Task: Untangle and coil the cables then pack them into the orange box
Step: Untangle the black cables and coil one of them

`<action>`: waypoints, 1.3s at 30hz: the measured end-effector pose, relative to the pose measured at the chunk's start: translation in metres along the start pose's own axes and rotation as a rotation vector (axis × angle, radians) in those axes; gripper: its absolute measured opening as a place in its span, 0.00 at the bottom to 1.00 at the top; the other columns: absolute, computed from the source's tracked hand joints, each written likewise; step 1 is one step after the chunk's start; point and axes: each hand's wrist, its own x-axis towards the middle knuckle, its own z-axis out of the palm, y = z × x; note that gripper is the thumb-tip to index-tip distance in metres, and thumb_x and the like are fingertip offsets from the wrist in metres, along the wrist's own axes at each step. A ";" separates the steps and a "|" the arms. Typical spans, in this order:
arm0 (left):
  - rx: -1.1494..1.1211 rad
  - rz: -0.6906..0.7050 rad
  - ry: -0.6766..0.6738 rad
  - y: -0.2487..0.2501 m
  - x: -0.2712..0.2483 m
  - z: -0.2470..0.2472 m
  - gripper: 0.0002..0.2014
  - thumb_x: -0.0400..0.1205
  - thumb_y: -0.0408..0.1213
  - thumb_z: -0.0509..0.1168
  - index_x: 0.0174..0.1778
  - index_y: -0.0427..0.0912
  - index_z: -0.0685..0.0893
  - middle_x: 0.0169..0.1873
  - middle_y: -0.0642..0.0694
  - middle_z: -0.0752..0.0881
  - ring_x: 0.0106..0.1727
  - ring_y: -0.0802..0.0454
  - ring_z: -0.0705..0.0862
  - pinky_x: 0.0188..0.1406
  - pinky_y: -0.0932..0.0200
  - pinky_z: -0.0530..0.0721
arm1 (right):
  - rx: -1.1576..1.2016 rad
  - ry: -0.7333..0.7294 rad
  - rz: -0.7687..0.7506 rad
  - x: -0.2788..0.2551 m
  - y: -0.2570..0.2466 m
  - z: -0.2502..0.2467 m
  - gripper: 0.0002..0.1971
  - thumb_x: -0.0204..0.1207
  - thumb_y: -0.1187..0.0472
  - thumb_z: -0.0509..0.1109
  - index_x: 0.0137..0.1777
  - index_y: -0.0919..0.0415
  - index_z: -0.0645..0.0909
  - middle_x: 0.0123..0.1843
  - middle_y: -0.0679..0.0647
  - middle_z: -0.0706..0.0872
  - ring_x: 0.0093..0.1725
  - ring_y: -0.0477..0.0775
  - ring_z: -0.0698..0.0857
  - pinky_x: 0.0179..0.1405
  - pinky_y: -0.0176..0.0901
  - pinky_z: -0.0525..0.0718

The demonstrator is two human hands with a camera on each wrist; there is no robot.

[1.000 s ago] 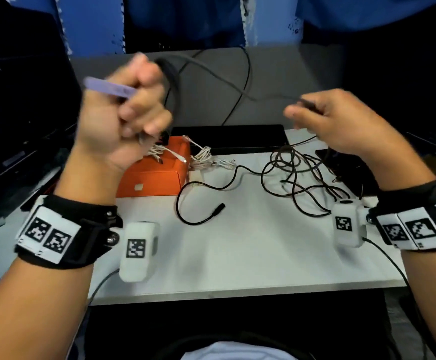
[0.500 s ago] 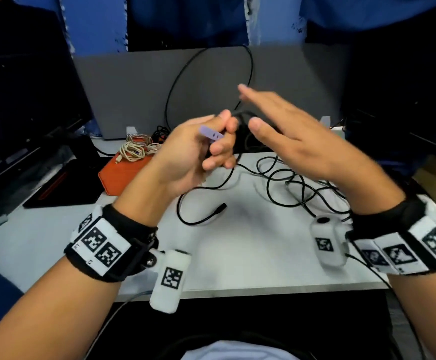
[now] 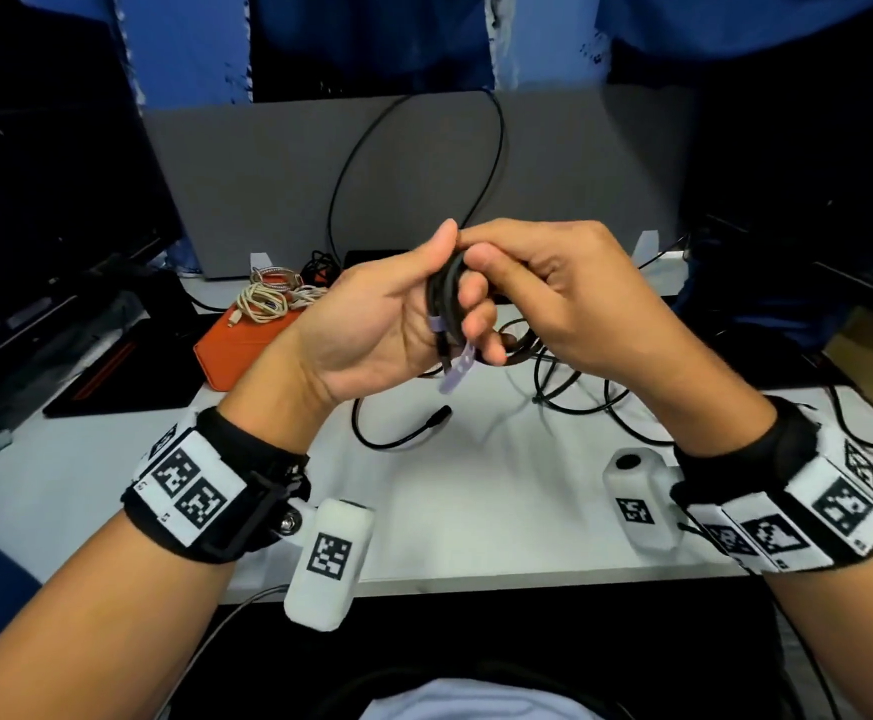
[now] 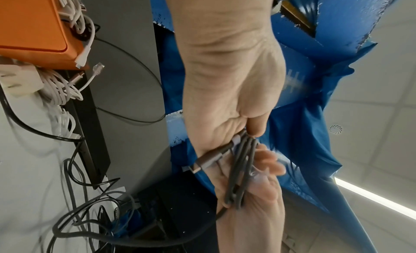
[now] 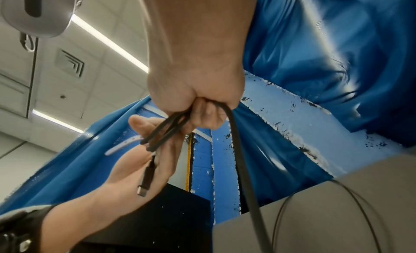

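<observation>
Since half a second earlier, our right hand [image 3: 569, 298] had closed onto the black cable coil [image 3: 447, 298], fingers curled round its loops. Our left hand [image 3: 372, 324] gripped the same coil above the white table [image 3: 476, 501], lilac strap [image 3: 458, 368] dangling. Pale cables [image 3: 268, 298] lay on the orange box [image 3: 237, 350].

Matt black rubbery cable [image 3: 445, 298]

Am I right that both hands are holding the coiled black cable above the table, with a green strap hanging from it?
Not quite: the strap is pale purple, not green, as the head view shows. Both the left hand and right hand do hold the coiled black cable above the table.
</observation>
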 end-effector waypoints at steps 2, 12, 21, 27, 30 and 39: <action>0.037 0.010 0.033 0.001 -0.001 0.005 0.28 0.92 0.49 0.46 0.32 0.43 0.81 0.25 0.47 0.79 0.33 0.45 0.86 0.46 0.57 0.87 | 0.082 -0.006 0.027 -0.001 -0.001 0.001 0.14 0.92 0.58 0.61 0.59 0.61 0.88 0.44 0.46 0.91 0.40 0.50 0.93 0.43 0.57 0.90; 0.190 0.021 -0.053 0.002 -0.005 0.011 0.28 0.90 0.48 0.47 0.45 0.40 0.91 0.37 0.39 0.89 0.51 0.36 0.86 0.65 0.47 0.80 | 0.112 0.191 0.107 -0.005 -0.014 0.012 0.18 0.94 0.53 0.55 0.43 0.56 0.77 0.21 0.47 0.82 0.17 0.49 0.83 0.18 0.39 0.75; -0.115 0.116 0.026 -0.015 0.004 0.033 0.24 0.92 0.47 0.48 0.35 0.46 0.80 0.17 0.56 0.74 0.19 0.57 0.77 0.45 0.58 0.85 | 0.249 0.329 0.197 0.000 -0.020 0.013 0.20 0.92 0.51 0.61 0.42 0.63 0.79 0.29 0.52 0.82 0.27 0.54 0.86 0.16 0.36 0.75; -0.227 0.080 -0.111 -0.013 0.004 0.036 0.25 0.93 0.47 0.44 0.36 0.45 0.79 0.15 0.55 0.65 0.19 0.57 0.77 0.49 0.57 0.84 | 0.211 0.310 0.158 0.003 -0.014 0.012 0.23 0.93 0.53 0.57 0.39 0.65 0.78 0.31 0.47 0.81 0.29 0.42 0.80 0.25 0.28 0.73; -0.286 0.205 -0.081 -0.003 0.002 0.031 0.23 0.93 0.45 0.45 0.38 0.42 0.79 0.20 0.53 0.77 0.27 0.53 0.83 0.57 0.53 0.85 | 0.167 0.294 0.132 0.008 -0.006 0.004 0.19 0.94 0.55 0.55 0.49 0.63 0.82 0.36 0.54 0.82 0.33 0.44 0.79 0.33 0.35 0.77; -0.150 0.581 0.392 0.025 0.000 -0.006 0.19 0.94 0.35 0.49 0.76 0.29 0.74 0.50 0.47 0.92 0.45 0.54 0.90 0.64 0.54 0.83 | -0.028 -0.519 0.333 -0.004 0.001 -0.007 0.21 0.93 0.52 0.57 0.80 0.25 0.69 0.24 0.45 0.72 0.19 0.43 0.71 0.20 0.40 0.79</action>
